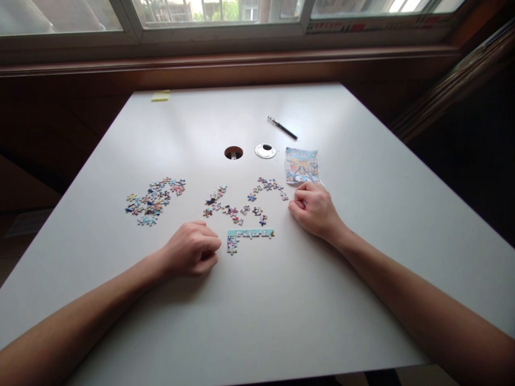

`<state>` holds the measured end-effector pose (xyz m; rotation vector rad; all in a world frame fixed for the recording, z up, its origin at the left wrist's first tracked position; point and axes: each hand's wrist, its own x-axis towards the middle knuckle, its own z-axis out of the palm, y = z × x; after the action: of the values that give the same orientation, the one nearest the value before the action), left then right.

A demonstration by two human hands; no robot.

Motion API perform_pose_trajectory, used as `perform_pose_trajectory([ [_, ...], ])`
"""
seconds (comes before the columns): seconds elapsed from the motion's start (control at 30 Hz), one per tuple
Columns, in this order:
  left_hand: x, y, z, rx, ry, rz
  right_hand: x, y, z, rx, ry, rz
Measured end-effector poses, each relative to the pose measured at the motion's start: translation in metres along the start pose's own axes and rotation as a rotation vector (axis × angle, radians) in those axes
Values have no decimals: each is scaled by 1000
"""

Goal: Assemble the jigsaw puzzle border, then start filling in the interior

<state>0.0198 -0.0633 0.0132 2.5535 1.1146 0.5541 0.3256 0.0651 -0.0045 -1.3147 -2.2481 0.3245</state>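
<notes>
- My left grip (195, 248) rests curled on the white desk (257, 321), nothing showing in it, beside the light-blue-edged, L-shaped puzzle strip (250, 233), probably central for easy reach.
- Small, multicoloured loose pieces (152, 203) lie beyond, seemingly spread for viewing.
- My right grip (314, 210), also folded, showing nothing, sits just below the square, colourful paper print (301, 164), perhaps there for reference.

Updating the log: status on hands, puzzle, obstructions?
Left hand curled beside L-shaped puzzle section. Right hand curled by near edge of picture sheet, contact unclear. Loose puzzle pieces beyond the section; nothing seen blocking it.
</notes>
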Motion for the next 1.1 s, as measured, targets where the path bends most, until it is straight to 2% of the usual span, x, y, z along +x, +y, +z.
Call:
perform_pose_trajectory([
  [1.1, 0, 1, -1, 6, 5, 6, 0, 1, 0, -9, -4, -1],
])
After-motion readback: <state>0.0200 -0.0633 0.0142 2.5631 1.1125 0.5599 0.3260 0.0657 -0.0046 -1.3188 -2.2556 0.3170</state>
